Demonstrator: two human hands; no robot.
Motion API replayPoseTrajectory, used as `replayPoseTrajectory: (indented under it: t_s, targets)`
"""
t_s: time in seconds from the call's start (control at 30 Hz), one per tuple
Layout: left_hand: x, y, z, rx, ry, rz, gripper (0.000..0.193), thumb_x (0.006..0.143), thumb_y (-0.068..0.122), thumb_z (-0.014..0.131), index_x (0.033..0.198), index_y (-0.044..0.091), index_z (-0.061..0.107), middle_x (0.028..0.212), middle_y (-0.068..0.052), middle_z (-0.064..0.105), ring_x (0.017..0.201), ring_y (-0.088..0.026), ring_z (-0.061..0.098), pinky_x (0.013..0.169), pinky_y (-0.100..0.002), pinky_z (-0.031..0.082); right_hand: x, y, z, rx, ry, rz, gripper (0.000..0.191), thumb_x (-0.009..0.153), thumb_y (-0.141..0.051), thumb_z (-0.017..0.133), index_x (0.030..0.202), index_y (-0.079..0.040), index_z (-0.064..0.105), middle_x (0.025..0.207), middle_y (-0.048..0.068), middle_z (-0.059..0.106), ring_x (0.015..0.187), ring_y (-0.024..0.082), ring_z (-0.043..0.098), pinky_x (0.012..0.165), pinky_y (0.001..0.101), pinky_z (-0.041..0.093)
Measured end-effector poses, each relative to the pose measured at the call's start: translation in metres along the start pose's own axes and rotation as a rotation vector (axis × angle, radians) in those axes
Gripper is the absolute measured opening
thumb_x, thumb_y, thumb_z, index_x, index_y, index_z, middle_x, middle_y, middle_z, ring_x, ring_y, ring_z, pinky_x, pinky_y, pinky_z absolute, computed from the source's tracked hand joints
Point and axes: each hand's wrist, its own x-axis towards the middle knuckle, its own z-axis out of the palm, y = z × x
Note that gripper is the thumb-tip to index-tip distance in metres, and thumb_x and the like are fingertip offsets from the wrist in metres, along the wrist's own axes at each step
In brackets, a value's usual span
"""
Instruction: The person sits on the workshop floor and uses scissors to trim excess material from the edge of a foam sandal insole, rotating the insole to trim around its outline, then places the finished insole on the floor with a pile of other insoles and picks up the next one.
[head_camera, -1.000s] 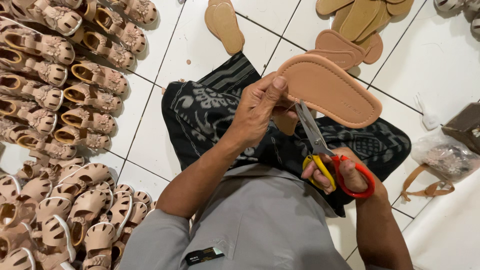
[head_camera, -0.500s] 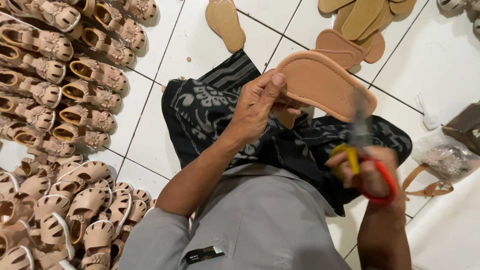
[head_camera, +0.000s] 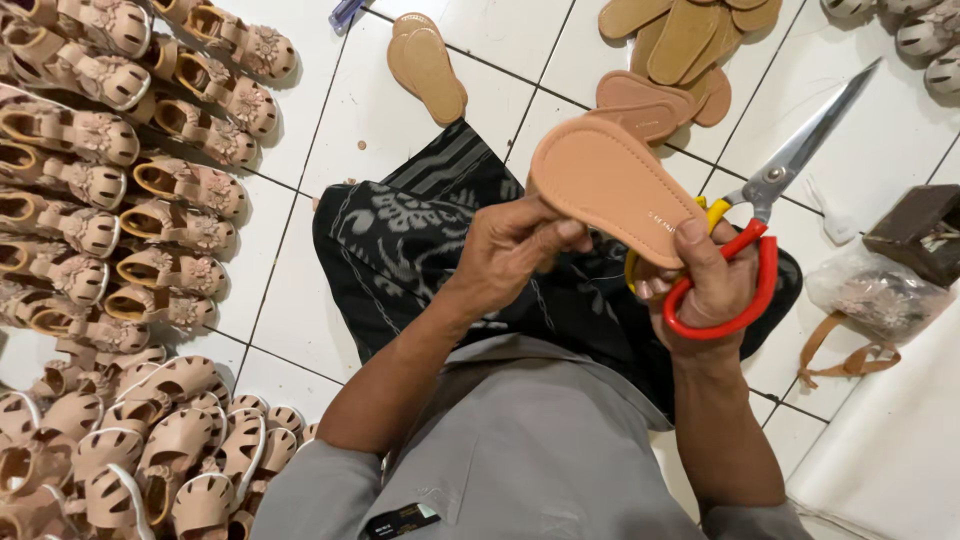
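both hands grip smooth tan oval sole (head_camera: 610, 185): left hand (head_camera: 515, 250); right hand (head_camera: 705, 285) clasps steel scissors (head_camera: 765, 215).

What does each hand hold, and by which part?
Left hand: tan sole, by its near edge. Right hand: scissors, by the handles, thumb touching the sole.
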Motion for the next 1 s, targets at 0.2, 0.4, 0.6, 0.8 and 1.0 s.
replayPoseTrajectory:
  t_s: [0.2, 0.4, 0.6, 0.8, 1.0]
  targets:
    - [0.001, -0.007, 0.002, -0.047, -0.048, 0.177, 0.023, 0.111, 0.017, 0.059, 0.119, -0.001, 0.069, 0.099, -0.008, 0.075, 0.092, -0.014, 0.072, 0.087, -0.029, 0.060, -0.004, 0.011, -0.008, 0.139, -0.031, -0.040, 0.024, 0.107, -0.021, 0.060, 0.104, 0.003, 0.061, 0.067, 0.004, 0.052, 0.051, 0.012, 0.048, 0.050, 0.0283, 0.044]
    - [-0.005, 0.006, 0.005, -0.093, -0.093, 0.178, 0.030, 0.114, 0.024, 0.052, 0.124, -0.002, 0.065, 0.110, -0.012, 0.073, 0.100, -0.014, 0.069, 0.090, -0.029, 0.057, -0.009, 0.012, -0.010, 0.018, -0.004, -0.152, 0.028, 0.108, -0.023, 0.063, 0.102, 0.004, 0.061, 0.067, 0.007, 0.055, 0.051, 0.012, 0.050, 0.051, 0.0271, 0.044]
    - [0.002, 0.021, 0.001, -0.022, 0.036, 0.124, 0.036, 0.119, 0.029, 0.047, 0.105, -0.001, 0.062, 0.095, -0.015, 0.076, 0.074, -0.011, 0.063, 0.068, -0.025, 0.053, -0.010, 0.016, -0.034, -0.479, 0.046, -0.220, 0.046, 0.107, -0.034, 0.068, 0.115, 0.011, 0.060, 0.081, 0.011, 0.059, 0.064, 0.015, 0.054, 0.060, 0.0277, 0.047]
    - [0.008, 0.026, 0.009, -0.122, 0.194, 0.160, 0.039, 0.114, 0.033, 0.049, 0.117, -0.002, 0.066, 0.104, -0.013, 0.076, 0.080, -0.011, 0.067, 0.075, -0.025, 0.055, -0.016, 0.029, -0.077, 0.124, -0.564, 0.283, 0.100, 0.089, -0.080, 0.049, 0.110, 0.017, 0.063, 0.071, 0.012, 0.059, 0.057, 0.019, 0.059, 0.053, 0.0334, 0.051]
    - [0.007, 0.022, 0.016, -0.092, 0.166, 0.214, 0.043, 0.115, 0.037, 0.051, 0.111, -0.003, 0.067, 0.102, -0.012, 0.075, 0.085, -0.013, 0.071, 0.080, -0.029, 0.061, -0.024, 0.071, -0.088, 0.384, -0.820, 0.621, 0.118, 0.084, -0.092, 0.036, 0.106, 0.020, 0.064, 0.067, 0.012, 0.056, 0.058, 0.021, 0.056, 0.050, 0.0359, 0.052]
